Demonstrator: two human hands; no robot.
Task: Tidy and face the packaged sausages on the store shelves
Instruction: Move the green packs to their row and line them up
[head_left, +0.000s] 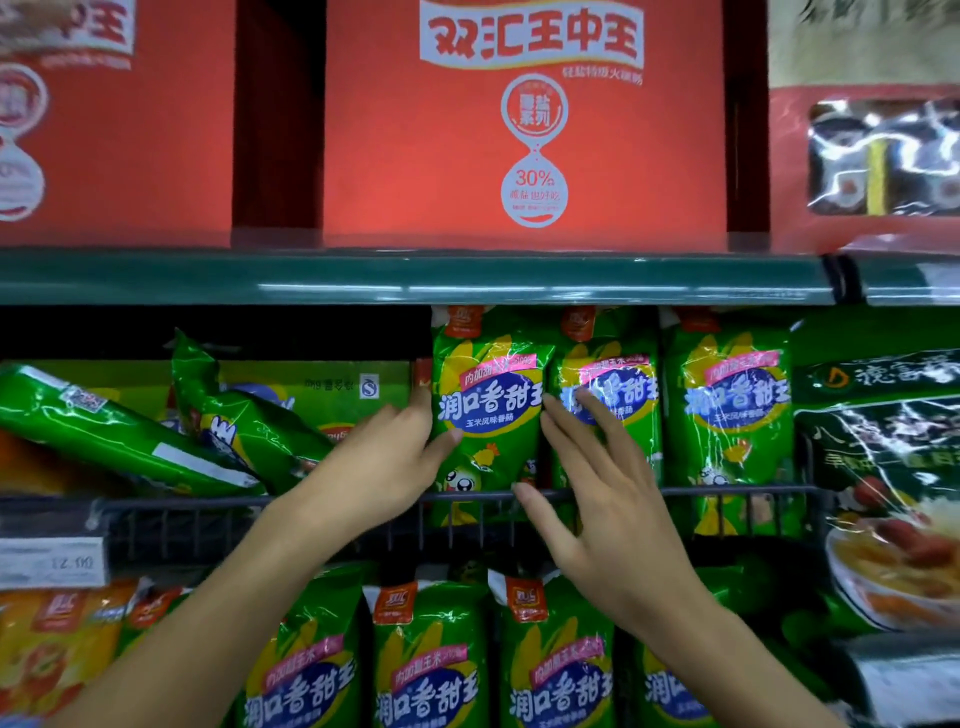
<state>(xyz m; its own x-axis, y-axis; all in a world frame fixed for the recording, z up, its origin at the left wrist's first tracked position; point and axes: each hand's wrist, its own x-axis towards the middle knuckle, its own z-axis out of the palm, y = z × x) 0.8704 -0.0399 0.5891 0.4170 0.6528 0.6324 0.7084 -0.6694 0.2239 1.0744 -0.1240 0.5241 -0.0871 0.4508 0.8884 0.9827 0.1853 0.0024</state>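
Our left hand (382, 462) grips the left edge of the upright green sausage pack (488, 410) behind the wire rail (727, 491) on the middle shelf, while our right hand (587, 488), fingers straight and spread, presses the neighbouring pack (618, 384) just right of it.

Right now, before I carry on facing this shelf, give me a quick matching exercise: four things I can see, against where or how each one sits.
Things:
1. Left hand
2. Right hand
3. Toppled green packs
4. Red cartons

Places or states:
A. On the top shelf, above the green shelf edge
B. Lying tilted at the left of the middle shelf
C. Holding the left edge of the first upright green pack
D. Fingers spread flat against the second upright pack

Pairs: 1-C, 2-D, 3-B, 4-A
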